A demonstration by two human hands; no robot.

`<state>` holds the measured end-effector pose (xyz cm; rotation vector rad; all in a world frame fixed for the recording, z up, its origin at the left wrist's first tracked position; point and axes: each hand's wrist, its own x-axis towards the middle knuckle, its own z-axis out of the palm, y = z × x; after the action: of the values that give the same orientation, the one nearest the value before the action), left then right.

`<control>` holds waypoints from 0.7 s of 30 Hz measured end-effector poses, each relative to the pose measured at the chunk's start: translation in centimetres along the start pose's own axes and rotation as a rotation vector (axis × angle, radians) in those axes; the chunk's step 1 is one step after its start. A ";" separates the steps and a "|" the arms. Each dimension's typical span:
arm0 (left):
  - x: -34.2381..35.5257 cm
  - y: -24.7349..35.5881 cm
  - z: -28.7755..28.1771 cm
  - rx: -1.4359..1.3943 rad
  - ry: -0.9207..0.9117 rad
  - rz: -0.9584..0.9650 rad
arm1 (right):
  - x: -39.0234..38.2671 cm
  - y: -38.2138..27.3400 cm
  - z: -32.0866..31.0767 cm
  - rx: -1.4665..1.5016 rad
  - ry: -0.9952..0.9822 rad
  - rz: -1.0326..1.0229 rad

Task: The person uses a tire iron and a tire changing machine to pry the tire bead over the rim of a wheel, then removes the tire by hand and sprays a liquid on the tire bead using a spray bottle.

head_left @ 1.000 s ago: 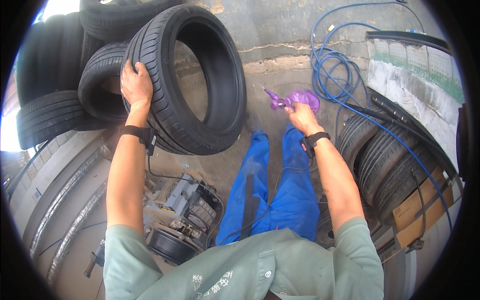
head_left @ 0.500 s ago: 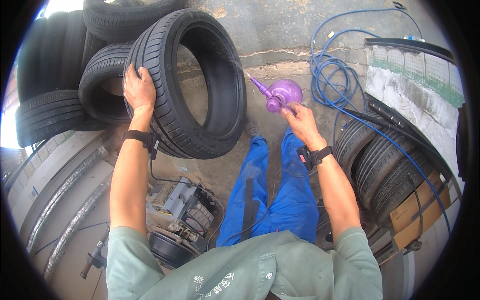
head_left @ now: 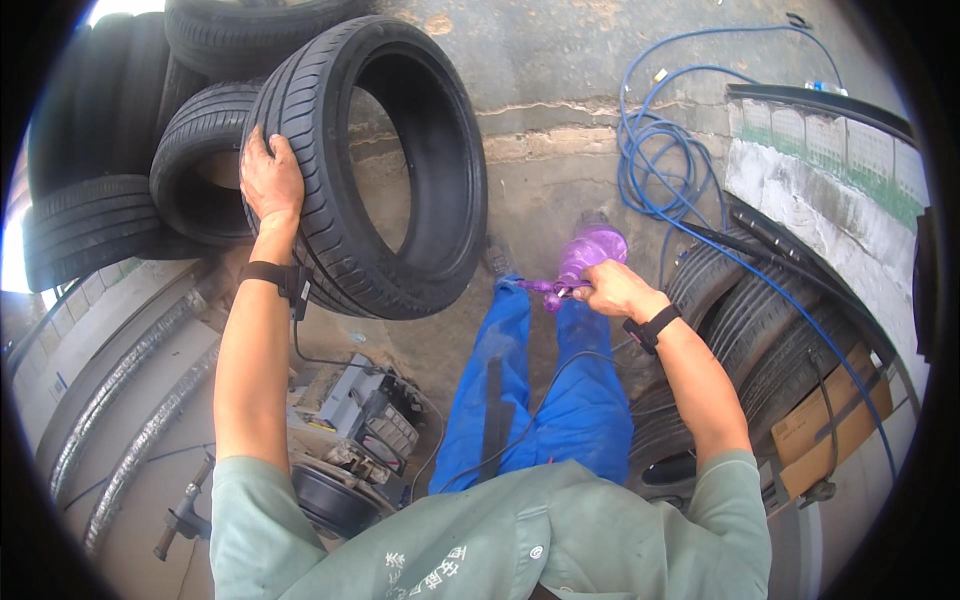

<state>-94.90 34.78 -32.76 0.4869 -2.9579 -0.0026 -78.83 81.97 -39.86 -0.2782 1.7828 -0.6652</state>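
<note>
My left hand [head_left: 272, 180] rests on the tread of a black car tyre [head_left: 447, 150], its fingers bent over the left shoulder and the thumb lying on the tread. The tyre is raised on its edge, leaning, with its opening facing right. In my right hand [head_left: 622, 292] is a purple translucent spray bottle [head_left: 597, 246], held by the trigger head. The bottle is tilted, its body away from me and its long nozzle pointing left, over my blue trouser leg and to the right of the tyre. My right fingers partly hide the trigger.
More tyres [head_left: 90, 225] are stacked at the left, others [head_left: 740, 330] at the right. A blue hose [head_left: 660, 150] lies coiled on the floor. Near my left arm stands a grey machine [head_left: 365, 410]. A low white wall [head_left: 790, 190] and a cardboard box [head_left: 825, 425] are at the right.
My right hand has come down toward me with the spray bottle, turning it so its body points away and the nozzle left. The left hand and tyre have hardly moved.
</note>
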 end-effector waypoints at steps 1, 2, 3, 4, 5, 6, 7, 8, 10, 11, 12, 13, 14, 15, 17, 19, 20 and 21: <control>0.0 0.1 0.0 -0.011 -0.008 -0.005 | 1.4 -0.1 -0.1 -0.018 -0.026 0.091; -0.1 0.2 -0.3 -0.007 -0.007 -0.006 | 2.8 0.2 0.2 0.008 0.044 0.146; -0.1 0.4 -0.2 -0.018 -0.012 -0.017 | 3.9 0.3 0.2 0.034 0.116 0.204; 0.0 0.6 -0.2 -0.029 -0.017 -0.027 | 4.6 0.6 -0.1 0.035 0.117 0.204; -0.1 0.3 -0.3 -0.026 -0.022 -0.032 | 4.6 0.6 -0.3 0.136 0.252 0.248; 0.1 -0.1 -0.2 -0.034 -0.017 -0.019 | 4.7 0.6 -0.6 0.238 0.389 0.293; 0.2 -0.5 -0.3 -0.043 -0.011 -0.005 | 4.7 0.9 -1.0 0.334 0.418 0.247; 0.2 -0.5 -0.4 -0.045 -0.004 -0.018 | 4.6 1.0 -1.4 0.379 0.438 0.201; -0.2 -0.6 -0.4 -0.045 -0.013 -0.034 | 4.5 1.6 -1.7 0.417 0.462 0.152; -0.4 -0.5 -0.6 -0.040 -0.025 -0.043 | 4.9 2.1 -1.4 0.428 0.554 0.068; -0.7 -0.4 -0.7 -0.040 -0.020 -0.030 | 5.3 2.5 -1.3 0.437 0.644 -0.019; -0.7 -0.4 -0.9 -0.043 -0.014 -0.032 | 6.1 3.0 -1.8 0.432 0.649 -0.023; -1.0 -0.2 -1.3 -0.038 -0.008 -0.034 | 7.1 3.4 -2.9 0.475 0.628 0.019; -1.2 0.1 -1.3 -0.039 0.001 -0.035 | 8.2 4.0 -4.2 0.514 0.615 0.063; -2.1 -0.3 -1.3 -0.047 0.014 -0.020 | 11.1 5.4 -6.0 0.538 0.725 0.063; -3.4 -0.8 -1.1 -0.037 0.023 0.015 | 14.0 6.3 -8.1 0.651 0.667 0.227; -4.3 -1.1 -1.4 -0.029 0.042 0.011 | 15.1 5.2 -9.1 0.662 0.668 0.233; -4.8 -0.8 -1.7 -0.032 0.051 0.003 | 17.0 6.4 -9.4 0.653 0.671 0.225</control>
<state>-89.90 35.57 -31.81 0.4715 -2.9040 -0.0367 -92.09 81.31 -55.40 0.6493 2.0460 -1.2200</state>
